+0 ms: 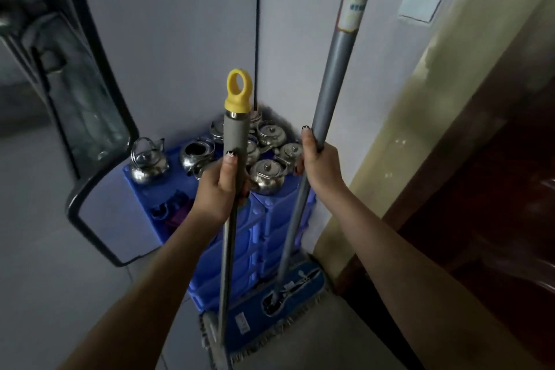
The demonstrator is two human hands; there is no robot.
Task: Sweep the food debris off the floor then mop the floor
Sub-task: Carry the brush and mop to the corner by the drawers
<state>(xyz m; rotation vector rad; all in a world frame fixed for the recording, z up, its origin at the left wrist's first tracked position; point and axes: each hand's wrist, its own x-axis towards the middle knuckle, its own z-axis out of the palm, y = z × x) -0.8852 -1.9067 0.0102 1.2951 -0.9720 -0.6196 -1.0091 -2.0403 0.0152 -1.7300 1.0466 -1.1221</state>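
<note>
Left hand point(219, 186) closed round grey grip of yellow-capped pole point(237, 129), thumb laid up along it. Pole runs down to grey fringed head point(210, 336) on floor. Right hand point(319, 165) wrapped round blue-topped pole point(332, 75) at mid-shaft, fingers fully curled. Its blue flat mop head point(312, 278) lies on floor just beside grey head, at base of blue crates point(249, 237). Both poles near upright; crates stacked in wall corner behind. Steel teapots point(268, 176) on top of crates. Light switch point(420, 1) on wall, upper R.

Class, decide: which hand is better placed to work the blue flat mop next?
Right: the right hand grips the blue-topped pole joined to the blue mop head; the left hand holds the yellow-capped pole.
</note>
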